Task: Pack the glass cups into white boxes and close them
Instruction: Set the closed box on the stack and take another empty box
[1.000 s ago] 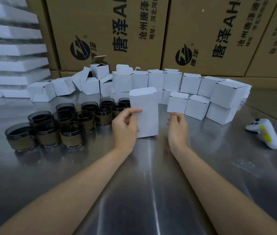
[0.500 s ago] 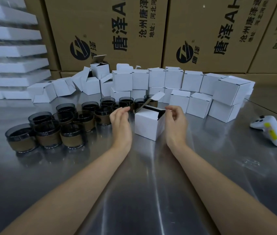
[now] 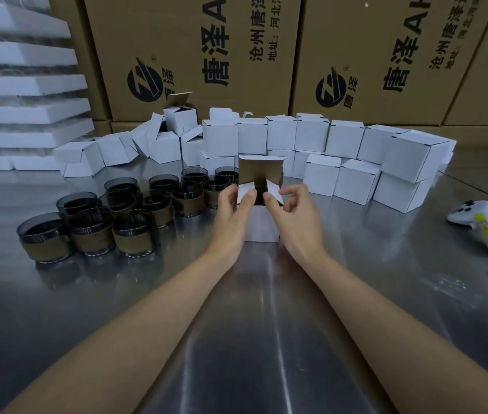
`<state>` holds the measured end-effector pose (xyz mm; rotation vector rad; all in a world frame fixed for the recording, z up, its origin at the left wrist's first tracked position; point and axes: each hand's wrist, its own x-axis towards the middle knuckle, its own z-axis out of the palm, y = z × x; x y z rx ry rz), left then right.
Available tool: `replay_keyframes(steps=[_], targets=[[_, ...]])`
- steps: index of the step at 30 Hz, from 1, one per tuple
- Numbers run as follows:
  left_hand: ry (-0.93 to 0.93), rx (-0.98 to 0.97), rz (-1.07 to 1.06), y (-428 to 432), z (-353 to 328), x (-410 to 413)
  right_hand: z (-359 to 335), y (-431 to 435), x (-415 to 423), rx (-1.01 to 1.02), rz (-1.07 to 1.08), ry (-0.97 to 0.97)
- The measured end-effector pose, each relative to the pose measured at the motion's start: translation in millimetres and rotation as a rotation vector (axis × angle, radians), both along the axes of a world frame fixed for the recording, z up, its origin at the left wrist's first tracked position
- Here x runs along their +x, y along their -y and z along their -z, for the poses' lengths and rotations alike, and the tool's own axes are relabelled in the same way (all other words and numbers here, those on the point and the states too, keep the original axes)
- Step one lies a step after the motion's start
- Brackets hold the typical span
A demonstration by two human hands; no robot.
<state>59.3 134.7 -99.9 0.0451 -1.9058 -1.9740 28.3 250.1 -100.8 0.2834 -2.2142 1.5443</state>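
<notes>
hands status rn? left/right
Left hand: pinches the box's left flap.
Right hand: pinches its right flap.

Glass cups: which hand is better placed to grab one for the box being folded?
Probably the left hand. The glass cups cluster on its side of the white box, the nearest just beside it. The right hand would have to cross the box and could steady it instead.

On my feed: white boxes (image 3: 344, 138), smoky cups (image 3: 133, 234) with brown bands I think, plus a white-and-yellow controller (image 3: 482, 227)
</notes>
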Motion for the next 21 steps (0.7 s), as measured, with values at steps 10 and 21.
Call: replay_keyframes(steps=[10,21], targets=[[-0.003,-0.022,-0.126,3.3,2.1,-4.2,-1.9,3.4,3.1,-0.166,-0.019,-0.053],[0.059,0.193,-0.228,9.3,4.8,-12.5,-2.4,-2.5,-5.2,-0.306,0.0,0.098]])
